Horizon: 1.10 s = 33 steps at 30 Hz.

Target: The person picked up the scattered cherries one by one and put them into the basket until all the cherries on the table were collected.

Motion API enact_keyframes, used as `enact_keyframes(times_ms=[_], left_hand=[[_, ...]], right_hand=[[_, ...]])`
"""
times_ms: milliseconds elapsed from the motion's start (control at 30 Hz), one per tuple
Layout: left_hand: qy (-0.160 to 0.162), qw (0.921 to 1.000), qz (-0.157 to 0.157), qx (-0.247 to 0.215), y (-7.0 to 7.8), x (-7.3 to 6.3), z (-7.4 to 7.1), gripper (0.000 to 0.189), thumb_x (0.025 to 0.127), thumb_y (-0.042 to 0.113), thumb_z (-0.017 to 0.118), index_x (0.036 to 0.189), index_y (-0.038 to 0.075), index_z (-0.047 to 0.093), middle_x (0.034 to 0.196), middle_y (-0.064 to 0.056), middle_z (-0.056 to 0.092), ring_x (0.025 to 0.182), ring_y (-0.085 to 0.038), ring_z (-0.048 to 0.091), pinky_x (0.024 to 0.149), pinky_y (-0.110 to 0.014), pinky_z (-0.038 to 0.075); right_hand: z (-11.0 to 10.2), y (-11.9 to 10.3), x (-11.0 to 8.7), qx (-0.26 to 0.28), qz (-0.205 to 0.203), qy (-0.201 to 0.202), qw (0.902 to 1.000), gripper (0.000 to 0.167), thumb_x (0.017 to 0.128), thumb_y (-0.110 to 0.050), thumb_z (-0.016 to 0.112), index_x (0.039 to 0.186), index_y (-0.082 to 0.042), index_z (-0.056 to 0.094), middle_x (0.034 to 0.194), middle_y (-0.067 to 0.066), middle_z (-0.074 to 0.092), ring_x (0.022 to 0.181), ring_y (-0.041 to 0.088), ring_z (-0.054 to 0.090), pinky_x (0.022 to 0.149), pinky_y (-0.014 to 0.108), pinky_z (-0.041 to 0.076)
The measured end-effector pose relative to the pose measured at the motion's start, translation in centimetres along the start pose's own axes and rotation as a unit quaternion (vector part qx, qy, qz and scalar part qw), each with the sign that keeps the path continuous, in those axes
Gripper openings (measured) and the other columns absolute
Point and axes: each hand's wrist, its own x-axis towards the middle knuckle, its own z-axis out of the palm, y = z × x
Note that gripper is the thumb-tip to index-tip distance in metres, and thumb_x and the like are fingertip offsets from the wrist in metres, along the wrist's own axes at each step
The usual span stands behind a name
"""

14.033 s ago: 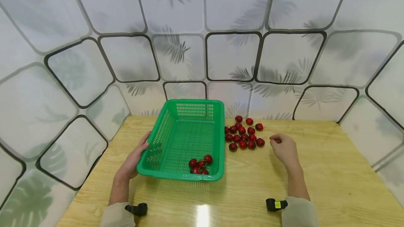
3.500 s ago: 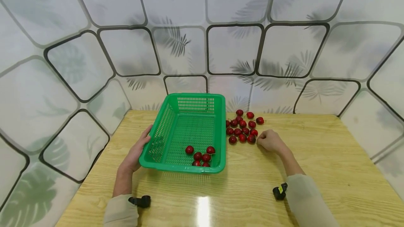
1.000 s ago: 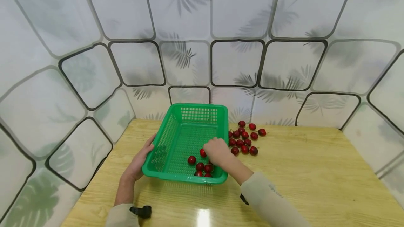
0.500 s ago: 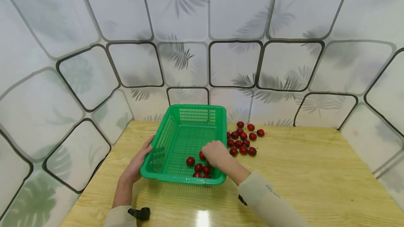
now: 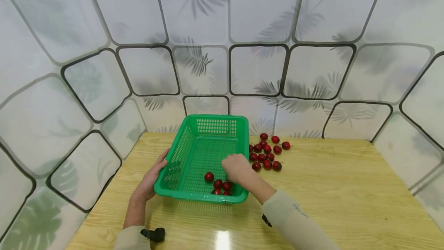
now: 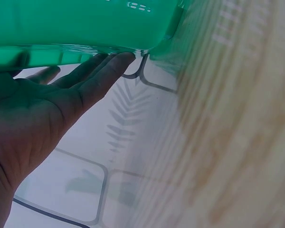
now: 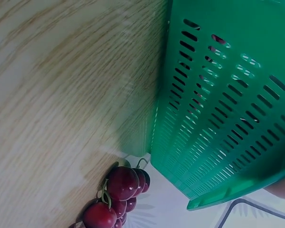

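A green plastic basket with slotted walls stands at the middle of the table. My left hand is at its left side; in the left wrist view its straight fingers touch the green plastic below the rim. Over the basket's right part reaches my right hand, fingers bent and pointing down. Whether it pinches anything is hidden behind the knuckles. Several cherries lie near the basket's front right corner, beside that hand. In the right wrist view only the slotted wall and a sliver of hand show.
Right of the basket lies a cluster of several cherries, some with stems. They also show in the right wrist view as a dark red bunch. The wooden table ends at a patterned backdrop.
My right hand has come from beside the cluster into the basket. One cluster cherry is gone; the cherry at its fingertips half a second ago is out of sight. The left hand stays.
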Motion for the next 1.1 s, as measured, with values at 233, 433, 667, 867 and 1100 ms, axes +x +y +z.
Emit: enact_keyframes(times_ms=[233, 433, 667, 867, 1100], left_hand=[[0.001, 1.0, -0.001, 0.002, -0.1, 0.0, -0.1, 0.062, 0.11, 0.041, 0.027, 0.161, 0.022, -0.003, 0.163, -0.015, 0.004, 0.114, -0.02, 0.048, 0.088, -0.028, 0.048], [-0.002, 1.0, -0.002, 0.0, -0.1, 0.0, -0.2, 0.064, 0.109, 0.043, 0.027, 0.161, 0.021, -0.004, 0.163, -0.016, 0.003, 0.113, -0.02, 0.049, 0.088, -0.028, 0.048], [0.0, 0.9999, -0.005, -0.01, -0.1, 0.1, -0.1, 0.063, 0.11, 0.04, 0.026, 0.161, 0.021, -0.004, 0.161, -0.02, 0.008, 0.105, -0.019, 0.053, 0.084, -0.03, 0.05], [-0.002, 0.9998, -0.01, -0.017, 0.0, 0.2, 0.1, 0.062, 0.11, 0.039, 0.027, 0.161, 0.021, -0.004, 0.16, -0.021, 0.011, 0.101, -0.017, 0.054, 0.083, -0.029, 0.05], [0.0, 0.9999, -0.007, -0.009, 0.1, 0.1, 0.0, 0.061, 0.11, 0.04, 0.026, 0.161, 0.023, -0.003, 0.161, -0.019, 0.008, 0.105, -0.017, 0.053, 0.085, -0.027, 0.049]], right_hand=[[0.0, 0.1, 0.0, 0.032, 0.015, 0.024, 0.9991, 0.01, 0.084, -0.006, 0.067, 0.076, -0.011, 0.066, 0.079, 0.006, 0.06, 0.071, 0.021, 0.061, 0.06, 0.036, 0.054], [0.0, 0.4, -0.1, 0.102, 0.016, 0.059, 0.9929, 0.007, 0.093, -0.013, 0.063, 0.089, -0.009, 0.068, 0.084, 0.005, 0.059, 0.072, 0.019, 0.06, 0.058, 0.033, 0.052], [-0.4, 1.2, -0.5, 0.286, 0.039, 0.185, 0.9395, 0.012, 0.093, -0.004, 0.06, 0.092, -0.009, 0.071, 0.092, 0.004, 0.063, 0.088, 0.022, 0.059, 0.07, 0.033, 0.052], [-0.6, 3.0, -1.3, 0.354, 0.08, 0.278, 0.8892, 0.014, 0.091, -0.002, 0.059, 0.093, -0.006, 0.072, 0.1, 0.008, 0.065, 0.093, 0.026, 0.061, 0.074, 0.039, 0.052], [0.1, 7.0, -2.8, 0.358, 0.156, 0.271, 0.8797, 0.017, 0.091, -0.004, 0.056, 0.096, -0.003, 0.072, 0.102, 0.012, 0.066, 0.084, 0.026, 0.058, 0.071, 0.041, 0.05]])
